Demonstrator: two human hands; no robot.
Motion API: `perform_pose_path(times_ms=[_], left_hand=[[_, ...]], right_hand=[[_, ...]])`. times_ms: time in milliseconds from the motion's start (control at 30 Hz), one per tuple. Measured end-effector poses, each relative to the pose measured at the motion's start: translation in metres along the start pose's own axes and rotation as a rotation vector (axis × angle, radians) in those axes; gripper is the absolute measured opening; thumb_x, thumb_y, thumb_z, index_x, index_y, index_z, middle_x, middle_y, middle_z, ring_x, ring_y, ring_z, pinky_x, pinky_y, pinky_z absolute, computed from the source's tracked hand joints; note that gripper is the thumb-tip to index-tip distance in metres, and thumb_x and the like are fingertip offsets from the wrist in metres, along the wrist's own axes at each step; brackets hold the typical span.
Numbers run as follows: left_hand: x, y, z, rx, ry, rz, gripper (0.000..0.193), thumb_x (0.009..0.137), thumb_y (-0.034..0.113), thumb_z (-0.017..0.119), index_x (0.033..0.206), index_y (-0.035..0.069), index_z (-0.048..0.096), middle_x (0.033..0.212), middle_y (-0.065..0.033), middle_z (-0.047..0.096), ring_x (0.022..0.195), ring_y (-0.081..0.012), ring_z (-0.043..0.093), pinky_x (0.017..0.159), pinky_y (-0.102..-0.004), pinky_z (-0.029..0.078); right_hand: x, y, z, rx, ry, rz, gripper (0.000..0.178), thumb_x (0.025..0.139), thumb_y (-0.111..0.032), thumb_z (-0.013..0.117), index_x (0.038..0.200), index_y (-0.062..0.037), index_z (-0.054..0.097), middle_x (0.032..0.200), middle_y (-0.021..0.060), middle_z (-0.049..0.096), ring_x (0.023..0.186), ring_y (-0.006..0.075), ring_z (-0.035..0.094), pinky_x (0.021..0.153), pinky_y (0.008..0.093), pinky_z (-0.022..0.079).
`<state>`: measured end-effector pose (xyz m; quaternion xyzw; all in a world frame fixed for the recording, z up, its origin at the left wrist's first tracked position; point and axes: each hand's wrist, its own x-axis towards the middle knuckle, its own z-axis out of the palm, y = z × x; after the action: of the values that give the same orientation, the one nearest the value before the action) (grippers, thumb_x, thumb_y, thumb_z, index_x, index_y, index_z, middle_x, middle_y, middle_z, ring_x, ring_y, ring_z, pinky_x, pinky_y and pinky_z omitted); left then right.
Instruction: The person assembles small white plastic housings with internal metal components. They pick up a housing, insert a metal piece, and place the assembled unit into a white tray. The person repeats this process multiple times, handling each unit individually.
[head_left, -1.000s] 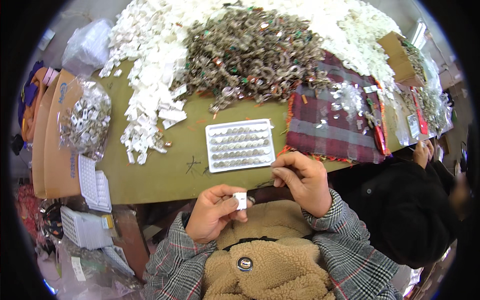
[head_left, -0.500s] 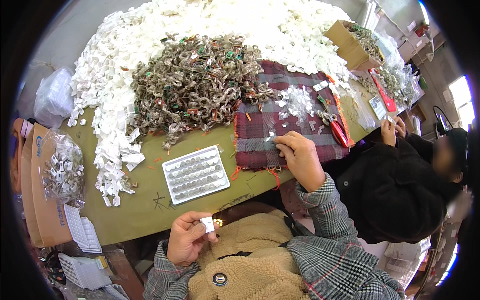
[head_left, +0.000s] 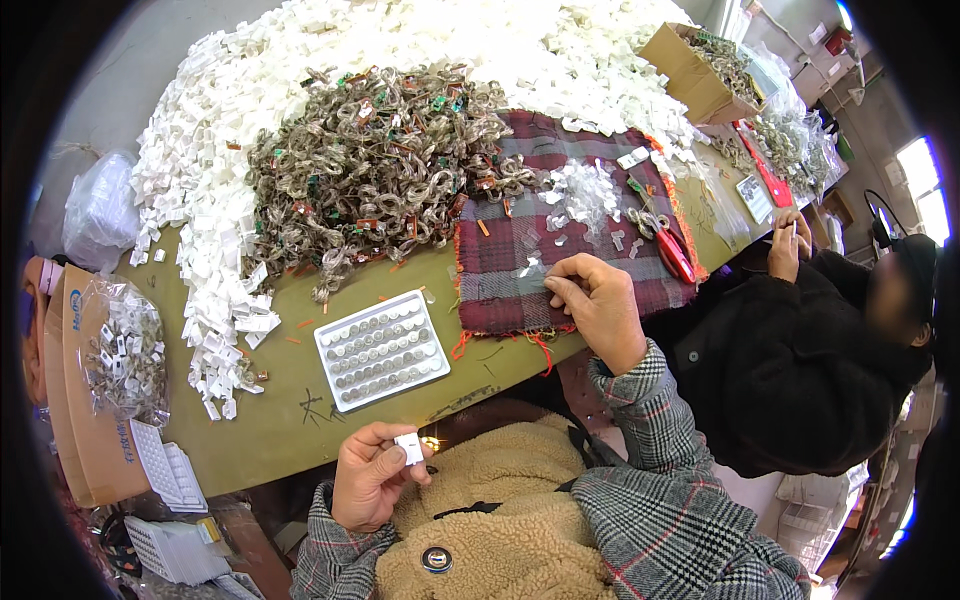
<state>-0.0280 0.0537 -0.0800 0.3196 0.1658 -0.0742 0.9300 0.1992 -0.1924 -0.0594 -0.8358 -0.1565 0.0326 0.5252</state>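
Observation:
My left hand [head_left: 370, 480] is closed, pinching a small white plastic casing [head_left: 409, 448] between thumb and fingers just off the table's front edge. Over the front part of the plaid cloth [head_left: 500, 300], my right hand [head_left: 603, 308] has thumb and index finger pressed together. Whatever lies between those fingertips is too small to make out. A clear plastic scrap [head_left: 531, 266] lies on the cloth beside them. Farther back on the cloth is a heap of clear plastic pieces [head_left: 582, 198]. A white tray [head_left: 433, 376] with rows of round metallic discs stands between my hands.
Behind lie a tangle of wire bundles [head_left: 370, 170] and a large mound of white casings [head_left: 210, 160]. Red-handled scissors [head_left: 676, 255] rest on the cloth's right side. A cardboard box [head_left: 690, 75] stands at back right. A co-worker [head_left: 800, 370] sits to the right.
The whole view has shifted slightly. My right hand has drawn back a little from the clear scrap, its fingertips still together. My left hand keeps its hold on the white casing.

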Motion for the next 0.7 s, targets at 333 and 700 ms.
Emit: perform_pose_path(times_ms=[333, 700], left_hand=[[-0.001, -0.001, -0.003, 0.008, -0.026, 0.011, 0.028, 0.095, 0.003, 0.062, 0.121, -0.008, 0.058, 0.103, -0.0256, 0.068, 0.08, -0.0211, 0.07, 0.075, -0.0369, 0.062], [-0.002, -0.005, -0.006, -0.091, -0.078, 0.026, 0.03, 0.1, 0.002, 0.051, 0.129, -0.004, 0.053, 0.115, -0.0239, 0.064, 0.093, -0.0223, 0.069, 0.087, -0.0387, 0.061]], right_hand=[[-0.001, 0.003, 0.003, -0.06, 0.032, -0.035, 0.006, 0.093, 0.0, 0.061, 0.095, 0.0047, 0.061, 0.072, 0.0071, 0.062, 0.061, 0.0113, 0.06, 0.058, 0.0263, 0.048], [-0.04, -0.042, 0.024, 0.365, -0.252, 0.079, 0.005, 0.096, 0.001, 0.058, 0.096, 0.0049, 0.06, 0.083, 0.006, 0.066, 0.072, 0.0112, 0.067, 0.064, 0.0236, 0.055]])
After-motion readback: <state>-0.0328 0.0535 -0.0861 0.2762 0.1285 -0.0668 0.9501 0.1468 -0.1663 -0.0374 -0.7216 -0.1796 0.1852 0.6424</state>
